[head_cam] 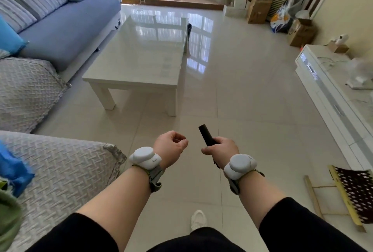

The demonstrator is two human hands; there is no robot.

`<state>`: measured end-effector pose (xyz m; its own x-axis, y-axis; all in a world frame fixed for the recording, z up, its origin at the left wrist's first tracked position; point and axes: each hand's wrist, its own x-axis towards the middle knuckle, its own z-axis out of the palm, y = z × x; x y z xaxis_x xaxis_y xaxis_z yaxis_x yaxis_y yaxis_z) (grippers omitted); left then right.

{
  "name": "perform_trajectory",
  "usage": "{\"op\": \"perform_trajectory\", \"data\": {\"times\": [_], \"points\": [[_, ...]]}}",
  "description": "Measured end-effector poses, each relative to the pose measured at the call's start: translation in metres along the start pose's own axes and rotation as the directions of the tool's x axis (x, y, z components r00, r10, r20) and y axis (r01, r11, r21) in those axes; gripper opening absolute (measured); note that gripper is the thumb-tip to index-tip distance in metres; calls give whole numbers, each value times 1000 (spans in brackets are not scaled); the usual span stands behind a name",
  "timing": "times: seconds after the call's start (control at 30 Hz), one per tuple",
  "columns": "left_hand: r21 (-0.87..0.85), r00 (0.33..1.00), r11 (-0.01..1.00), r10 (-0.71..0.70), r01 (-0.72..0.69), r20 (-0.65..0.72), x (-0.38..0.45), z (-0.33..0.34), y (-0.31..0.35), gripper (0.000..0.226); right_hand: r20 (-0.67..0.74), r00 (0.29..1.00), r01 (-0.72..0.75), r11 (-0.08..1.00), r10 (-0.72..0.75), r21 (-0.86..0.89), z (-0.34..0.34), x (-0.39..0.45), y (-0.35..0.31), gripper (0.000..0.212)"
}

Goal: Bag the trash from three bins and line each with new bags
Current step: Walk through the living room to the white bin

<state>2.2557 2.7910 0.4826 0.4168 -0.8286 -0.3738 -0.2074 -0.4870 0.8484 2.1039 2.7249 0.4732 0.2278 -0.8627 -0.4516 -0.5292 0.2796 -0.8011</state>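
head view: right hand [221, 148] grips bag roll [206, 135].

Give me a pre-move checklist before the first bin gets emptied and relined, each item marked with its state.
1. Bag supply in hand: ok. The right hand grips a black roll of bags.
2. Free hand ready: ok. The left hand is curled and holds nothing.
3. Bin located: cannot tell. Only a dark container edge shows behind the white glass-topped coffee table.
4. Walking path: ok. The glossy tiled floor ahead is bare.
5. Bag torn from the roll: not ok, roll is still wound.
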Motion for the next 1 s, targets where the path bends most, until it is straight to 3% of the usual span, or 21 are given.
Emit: {"op": "perform_trajectory", "data": {"times": [0.47, 0.77, 1.0], "points": [[-3, 999, 1000, -19, 19, -35, 266, 9, 113, 6, 16, 1000, -13, 1000, 14, -17, -52, 267, -116, 22], [33, 1000, 999, 8, -9, 18, 444, -11, 196, 10, -63, 998, -22, 1000, 22, 1, -82, 426, -206, 33], [82, 999, 997, 10, -14, 52, 576, 12, 256, 13, -65, 997, -49, 998, 52, 36, -115, 552, -252, 35]]}}
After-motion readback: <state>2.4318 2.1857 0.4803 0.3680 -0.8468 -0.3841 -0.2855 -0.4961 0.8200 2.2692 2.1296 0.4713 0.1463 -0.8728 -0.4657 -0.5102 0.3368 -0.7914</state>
